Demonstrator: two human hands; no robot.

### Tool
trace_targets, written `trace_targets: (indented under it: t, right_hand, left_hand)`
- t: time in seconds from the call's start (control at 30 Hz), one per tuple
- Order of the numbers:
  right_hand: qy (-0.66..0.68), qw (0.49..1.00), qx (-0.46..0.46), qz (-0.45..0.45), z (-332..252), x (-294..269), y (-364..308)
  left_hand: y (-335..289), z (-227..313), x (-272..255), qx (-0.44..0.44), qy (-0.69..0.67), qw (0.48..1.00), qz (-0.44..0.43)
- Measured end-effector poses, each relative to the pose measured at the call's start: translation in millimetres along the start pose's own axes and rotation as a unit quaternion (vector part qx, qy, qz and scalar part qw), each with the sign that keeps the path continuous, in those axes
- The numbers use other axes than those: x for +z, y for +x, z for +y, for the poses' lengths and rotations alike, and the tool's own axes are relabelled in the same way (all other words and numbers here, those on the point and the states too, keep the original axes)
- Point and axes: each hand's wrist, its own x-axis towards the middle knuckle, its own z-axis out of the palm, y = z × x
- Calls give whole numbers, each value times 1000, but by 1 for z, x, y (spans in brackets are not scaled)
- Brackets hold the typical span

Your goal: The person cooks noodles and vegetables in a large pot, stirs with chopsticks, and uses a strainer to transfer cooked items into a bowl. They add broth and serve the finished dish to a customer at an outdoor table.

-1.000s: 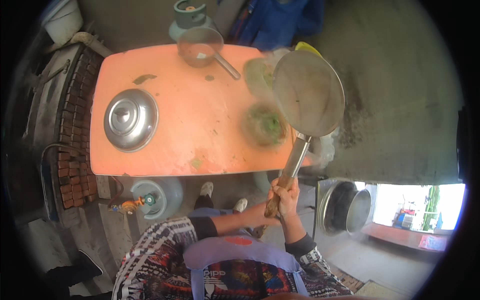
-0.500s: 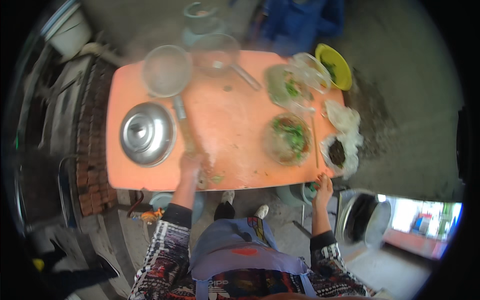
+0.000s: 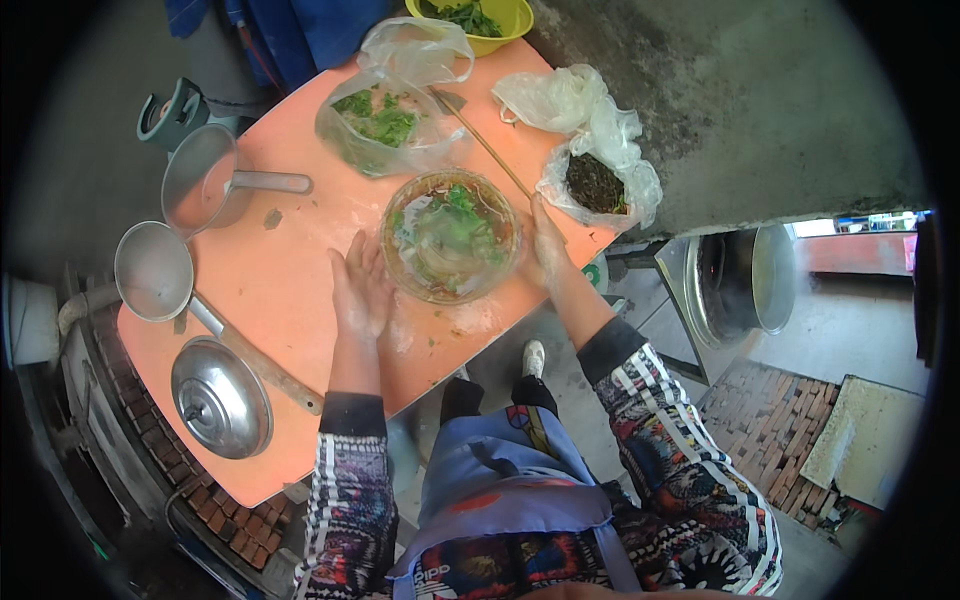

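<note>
A clear round bowl (image 3: 452,238) stands near the table's front edge, with chopped green leaves and brownish liquid inside. My left hand (image 3: 362,287) is just left of it, fingers spread and palm toward the bowl, holding nothing. On the other side my right hand (image 3: 546,246) is open at the bowl's right rim; I cannot tell whether it touches the bowl. Beyond my right fingertips a thin wooden stick (image 3: 485,145) lies slantwise. A long-handled round strainer (image 3: 153,268) lies at the left, its wooden handle (image 3: 275,372) pointing toward me.
A domed metal lid (image 3: 222,398) and a grey saucepan (image 3: 205,182) are on the orange table (image 3: 290,280). Behind the bowl sits a plastic bag of greens (image 3: 385,122). A bag of dark shreds (image 3: 597,183) and a yellow basin (image 3: 490,40) stand right and far. A large pot (image 3: 735,275) is beyond the right edge.
My view has swung to the right. My left hand has come away from the strainer's handle to the bowl's left side, and my right hand has moved up to its right side.
</note>
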Motion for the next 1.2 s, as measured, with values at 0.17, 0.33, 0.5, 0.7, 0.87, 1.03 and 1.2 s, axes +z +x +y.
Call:
trace_targets:
  t: [0.17, 0.33, 0.5, 0.7, 0.87, 1.03, 1.2]
  right_hand:
    - [5, 1000, 27, 9, -1, -2, 3]
    - [2, 1000, 1, -30, -3, 4, -20]
    - [35, 991, -19, -129, -13, 1, -76]
    - [28, 985, -62, -160, -18, -37, -187]
    - [83, 979, -86, -166, -23, -119, -319]
    - [33, 982, -142, -120, -36, -242, -471]
    - [43, 975, -199, -89, -84, -353, -614]
  left_hand:
    - [18, -1, 10, -121, -167, 971, -120]
    - [2, 1, 27, -119, -243, 954, -126]
    - [-37, -5, 54, -104, -234, 957, -137]
    - [-122, -41, 120, -106, -115, 974, -162]
    - [-212, -119, 195, -133, -85, 970, -183]
    - [-302, -248, 285, -176, -46, 956, -229]
    - [-359, -368, 402, -261, -54, 927, -265]
